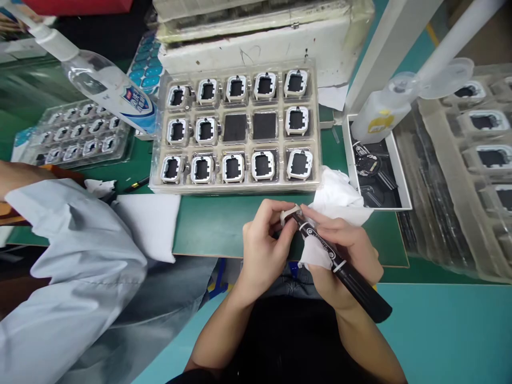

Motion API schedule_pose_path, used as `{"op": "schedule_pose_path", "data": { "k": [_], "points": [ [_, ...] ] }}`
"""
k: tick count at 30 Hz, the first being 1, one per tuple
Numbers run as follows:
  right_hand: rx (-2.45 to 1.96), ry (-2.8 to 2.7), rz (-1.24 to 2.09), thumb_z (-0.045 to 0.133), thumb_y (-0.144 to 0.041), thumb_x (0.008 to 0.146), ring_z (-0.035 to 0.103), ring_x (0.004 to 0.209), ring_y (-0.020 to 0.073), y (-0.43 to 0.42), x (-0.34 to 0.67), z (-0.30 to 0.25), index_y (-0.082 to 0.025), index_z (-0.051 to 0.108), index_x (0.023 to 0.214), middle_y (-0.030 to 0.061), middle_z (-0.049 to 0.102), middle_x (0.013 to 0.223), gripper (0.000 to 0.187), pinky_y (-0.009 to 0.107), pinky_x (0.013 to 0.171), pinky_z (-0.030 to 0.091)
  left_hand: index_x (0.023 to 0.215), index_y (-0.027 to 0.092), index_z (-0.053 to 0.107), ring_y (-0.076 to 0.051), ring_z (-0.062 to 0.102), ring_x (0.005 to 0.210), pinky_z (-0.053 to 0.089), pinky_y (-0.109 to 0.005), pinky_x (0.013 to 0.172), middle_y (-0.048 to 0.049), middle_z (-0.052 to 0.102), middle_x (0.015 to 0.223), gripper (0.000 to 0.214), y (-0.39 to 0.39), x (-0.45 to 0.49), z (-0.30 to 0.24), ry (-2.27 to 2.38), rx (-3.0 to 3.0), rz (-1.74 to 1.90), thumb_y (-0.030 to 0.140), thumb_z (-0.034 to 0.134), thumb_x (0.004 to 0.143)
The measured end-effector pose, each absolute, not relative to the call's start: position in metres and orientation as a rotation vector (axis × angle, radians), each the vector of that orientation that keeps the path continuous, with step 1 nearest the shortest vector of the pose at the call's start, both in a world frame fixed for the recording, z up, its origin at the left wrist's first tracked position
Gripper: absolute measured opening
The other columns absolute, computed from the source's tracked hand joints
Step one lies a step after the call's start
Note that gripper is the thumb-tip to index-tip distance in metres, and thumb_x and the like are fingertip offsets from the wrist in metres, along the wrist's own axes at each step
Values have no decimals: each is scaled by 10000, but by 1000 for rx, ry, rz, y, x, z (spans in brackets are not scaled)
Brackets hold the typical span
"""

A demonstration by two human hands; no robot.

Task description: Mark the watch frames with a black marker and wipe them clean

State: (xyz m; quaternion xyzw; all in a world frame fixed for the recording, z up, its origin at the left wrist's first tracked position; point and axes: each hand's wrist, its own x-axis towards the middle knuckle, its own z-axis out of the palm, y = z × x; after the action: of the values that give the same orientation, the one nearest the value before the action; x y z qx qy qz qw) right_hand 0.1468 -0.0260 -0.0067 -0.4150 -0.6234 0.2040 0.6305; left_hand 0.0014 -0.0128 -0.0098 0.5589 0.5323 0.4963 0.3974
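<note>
Green counter (208, 224) bears a clear tray (236, 188) of cases. Just before it, the left hand (264, 250) clamps its fingers on a small white case (288, 215); the right hand (352, 250) has its fingers closed around a black pen (344, 266), whose tip touches the case.

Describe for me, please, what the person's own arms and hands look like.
Both forearms are bare as far as they show, with no sleeves. The left hand and right hand wear no gloves, and no watch or ring shows. The pale sleeve at the left is a co-worker's.
</note>
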Motion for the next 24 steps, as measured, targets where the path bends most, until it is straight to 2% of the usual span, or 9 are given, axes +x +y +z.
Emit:
{"op": "schedule_pose_path", "data": {
  "k": [9, 17, 24],
  "points": [
    [-957, -1421, 485, 818, -314, 982, 871, 1160, 374, -26, 148, -9, -221, 709, 1117, 75, 821, 1024, 197, 455, 893, 762, 1213, 257, 703, -122, 742, 786, 561, -219, 744, 27, 790, 913, 211, -13, 2, -11, 1371, 1465, 1246, 128, 704, 1046],
    [-991, -1530, 329, 815, -205, 940, 877, 1144, 360, -24, 144, -5, -228, 684, 1133, 81, 845, 1025, 235, 406, 854, 774, 1191, 242, 707, -90, 654, 654, 506, -199, 652, 52, 762, 833, 183, -12, 4, -8, 1410, 1558, 1255, 135, 704, 1042],
    [-1030, -1567, 184, 835, -203, 924, 893, 1075, 336, -24, 137, -6, -232, 687, 1111, 69, 864, 1003, 240, 406, 833, 789, 1182, 242, 713, -85, 656, 659, 502, -190, 646, 52, 767, 835, 182, -13, 4, -8, 1401, 1536, 1251, 135, 715, 1034]
  ]
}}
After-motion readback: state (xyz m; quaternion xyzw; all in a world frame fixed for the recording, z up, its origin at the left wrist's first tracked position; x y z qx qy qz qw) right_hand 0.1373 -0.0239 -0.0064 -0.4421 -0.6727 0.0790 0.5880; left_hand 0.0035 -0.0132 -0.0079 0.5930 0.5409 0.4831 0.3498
